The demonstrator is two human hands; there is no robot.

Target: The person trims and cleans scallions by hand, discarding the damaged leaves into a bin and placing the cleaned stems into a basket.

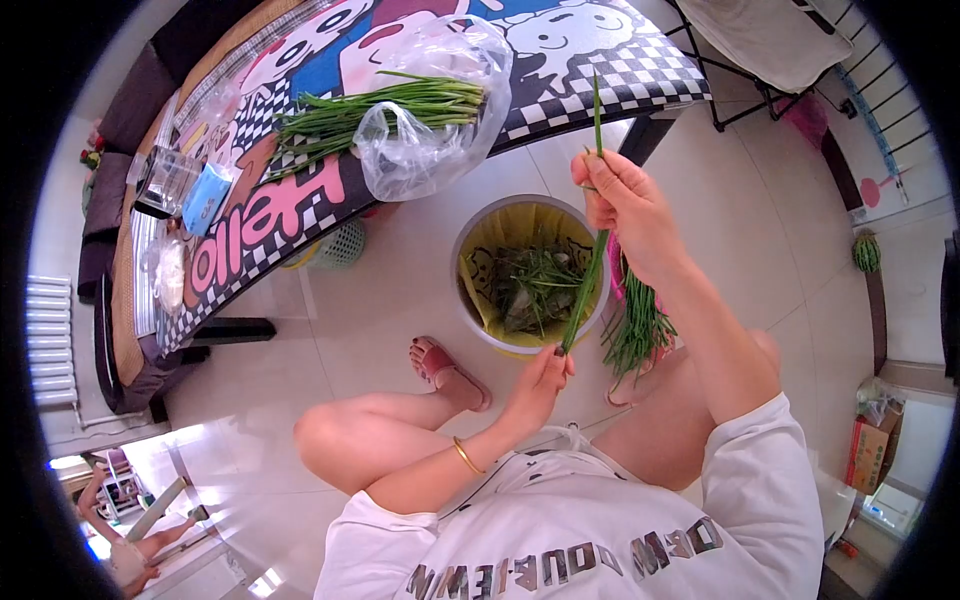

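Head view: both hands grasp one chive stalk (590, 270) over the bin (478, 232); right hand (622, 200) pinches it high, left hand (540, 385) nips its lower end. It looks light, limp, easily snapped; best held near both ends. One bunch (380, 110) lies on the worktop (300, 200), perhaps another (638, 330) by the knee.

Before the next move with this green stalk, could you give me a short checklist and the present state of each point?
1. Right hand grips the upper part of the green stalk: ok.
2. Left hand pinches the lower end of the stalk: ok.
3. Stalk hangs over the lined bin, so trimmings would fall inside: ok.
4. Bin still has room: ok, only some scraps at the bottom.
5. More stalks ready in the plastic bag on the table: ok.
6. Whether the stalk is already fully cleaned: cannot tell.
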